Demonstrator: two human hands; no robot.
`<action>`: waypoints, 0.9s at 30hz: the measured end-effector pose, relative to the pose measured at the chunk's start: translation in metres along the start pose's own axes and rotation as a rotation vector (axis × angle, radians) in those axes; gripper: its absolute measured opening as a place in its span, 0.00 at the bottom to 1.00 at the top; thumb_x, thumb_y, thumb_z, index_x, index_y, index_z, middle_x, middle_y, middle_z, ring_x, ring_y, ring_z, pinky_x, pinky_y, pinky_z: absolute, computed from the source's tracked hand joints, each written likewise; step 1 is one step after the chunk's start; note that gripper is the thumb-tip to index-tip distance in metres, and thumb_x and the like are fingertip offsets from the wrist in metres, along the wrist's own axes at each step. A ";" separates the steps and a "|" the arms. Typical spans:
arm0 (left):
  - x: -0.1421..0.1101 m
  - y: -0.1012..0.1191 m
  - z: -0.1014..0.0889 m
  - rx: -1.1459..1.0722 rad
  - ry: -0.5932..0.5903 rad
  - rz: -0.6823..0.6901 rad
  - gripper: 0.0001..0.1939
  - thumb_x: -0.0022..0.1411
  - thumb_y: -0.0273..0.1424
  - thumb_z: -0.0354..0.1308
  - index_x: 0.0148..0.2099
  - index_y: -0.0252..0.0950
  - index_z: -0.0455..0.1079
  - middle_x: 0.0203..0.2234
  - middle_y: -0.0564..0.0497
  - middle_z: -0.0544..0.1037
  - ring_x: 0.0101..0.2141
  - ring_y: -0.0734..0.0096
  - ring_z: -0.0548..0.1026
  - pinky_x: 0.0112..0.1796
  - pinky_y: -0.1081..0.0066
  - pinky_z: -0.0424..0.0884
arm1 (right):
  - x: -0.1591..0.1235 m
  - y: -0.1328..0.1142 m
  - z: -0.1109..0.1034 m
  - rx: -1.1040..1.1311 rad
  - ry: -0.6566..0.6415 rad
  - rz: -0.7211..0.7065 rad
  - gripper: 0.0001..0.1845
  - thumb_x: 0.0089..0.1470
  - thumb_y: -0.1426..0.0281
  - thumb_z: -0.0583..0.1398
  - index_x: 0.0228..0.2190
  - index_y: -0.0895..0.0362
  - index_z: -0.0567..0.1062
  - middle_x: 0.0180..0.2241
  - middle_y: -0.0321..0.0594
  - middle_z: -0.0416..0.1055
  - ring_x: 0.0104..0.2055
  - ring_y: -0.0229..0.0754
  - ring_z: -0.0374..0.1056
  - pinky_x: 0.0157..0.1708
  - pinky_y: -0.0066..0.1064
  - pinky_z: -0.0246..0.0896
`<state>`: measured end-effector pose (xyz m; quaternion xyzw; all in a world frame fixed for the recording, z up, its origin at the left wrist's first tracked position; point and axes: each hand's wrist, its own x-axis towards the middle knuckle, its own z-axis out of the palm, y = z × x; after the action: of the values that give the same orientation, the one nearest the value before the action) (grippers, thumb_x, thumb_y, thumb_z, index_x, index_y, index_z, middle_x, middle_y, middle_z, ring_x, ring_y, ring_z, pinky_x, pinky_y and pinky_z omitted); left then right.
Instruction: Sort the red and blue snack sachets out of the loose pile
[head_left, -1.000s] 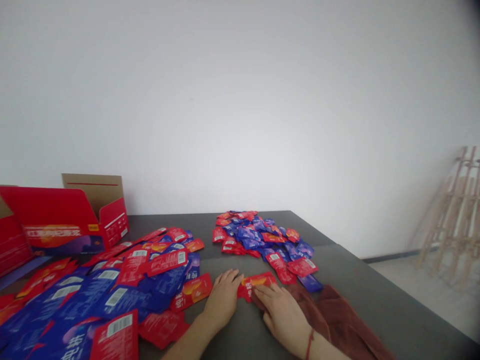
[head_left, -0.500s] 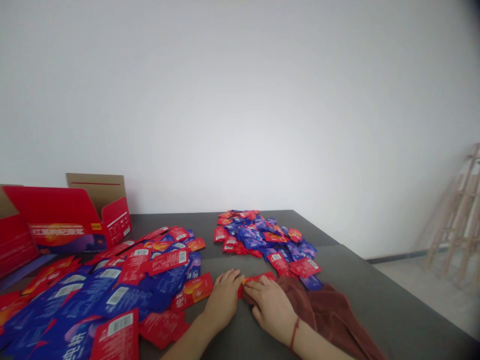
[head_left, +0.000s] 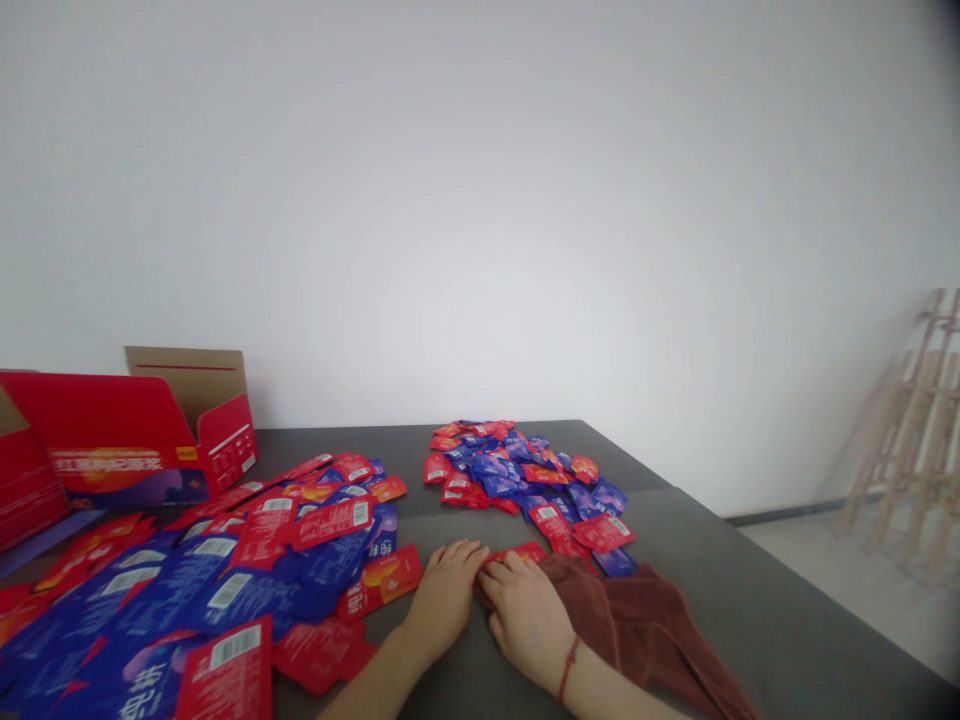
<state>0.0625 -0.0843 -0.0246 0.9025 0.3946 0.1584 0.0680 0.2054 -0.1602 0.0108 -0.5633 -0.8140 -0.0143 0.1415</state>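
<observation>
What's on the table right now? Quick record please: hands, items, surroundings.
left hand: resting on table, fingertips at edge of red sachet
right hand: fingers on that sachet, beside brown towel
near pile: blue and red sachets, spread out
far pile: smaller sachet heap
container: open red cardboard box, far left
surface: dark grey table

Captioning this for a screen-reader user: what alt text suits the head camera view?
A person's left hand and right hand rest on a dark grey table at a red sachet, beside a brown towel. Two heaps of red and blue sachets lie nearby, with an open red cardboard box behind.
</observation>
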 end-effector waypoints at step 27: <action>0.002 -0.003 0.003 0.045 0.027 -0.012 0.29 0.58 0.17 0.44 0.58 0.41 0.67 0.57 0.49 0.69 0.57 0.63 0.63 0.56 0.61 0.56 | -0.002 0.041 -0.008 -0.116 0.054 0.357 0.16 0.51 0.75 0.53 0.39 0.60 0.76 0.41 0.47 0.73 0.46 0.50 0.62 0.45 0.36 0.55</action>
<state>0.0626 -0.0811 -0.0277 0.8991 0.4046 0.1612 0.0433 0.2454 -0.1489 0.0128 -0.7055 -0.6946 -0.0510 0.1311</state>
